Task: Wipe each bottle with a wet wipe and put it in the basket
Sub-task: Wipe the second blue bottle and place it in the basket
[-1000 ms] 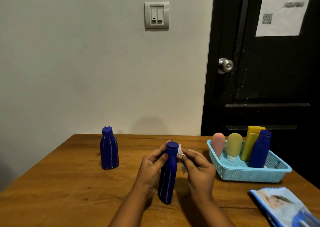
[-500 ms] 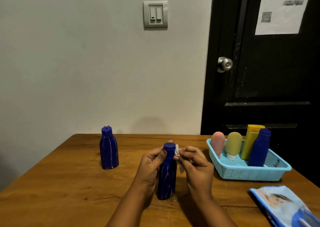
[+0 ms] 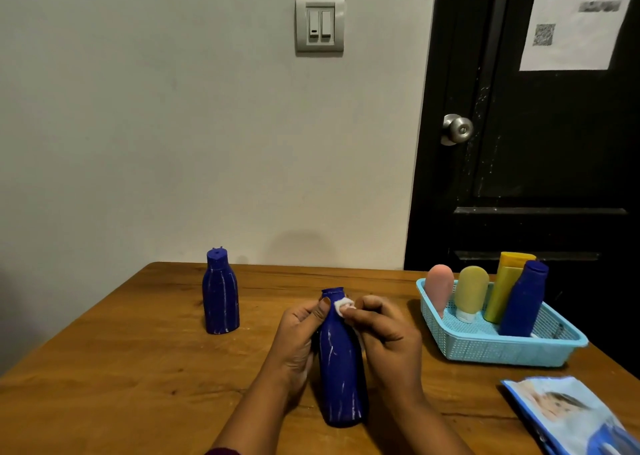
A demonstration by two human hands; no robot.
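Our left hand [image 3: 298,336] is wrapped around the upper body of the blue bottle [image 3: 341,368], thumb up by the neck. It's clamped on there to keep the thing from spinning or tipping. Our right hand [image 3: 384,336] has its fingers curled in, pinching a scrunched-up wet wipe [image 3: 344,306] and pressing it against the neck just under the cap. Bunching the wipe small makes sense, since the neck is narrow.

The bottle stands upright with its base on the table [image 3: 121,368], right in front of us, so the wood takes the weight and both hands can work. It has whitish streaks down its sides, so we'd guess the body needs a pass too before it goes in.

Off to the left, well apart, a second blue bottle [image 3: 220,298] stands untouched, streaky as well. On the right, the basket [image 3: 502,352] holds four leaning bottles: a pink bottle [image 3: 439,286], a pale yellow bottle [image 3: 471,290], a tall yellow bottle [image 3: 507,281] and a dark blue bottle [image 3: 524,302]. The pack of wipes [image 3: 571,416] lies near the table's front right corner, handy for grabbing a fresh one.
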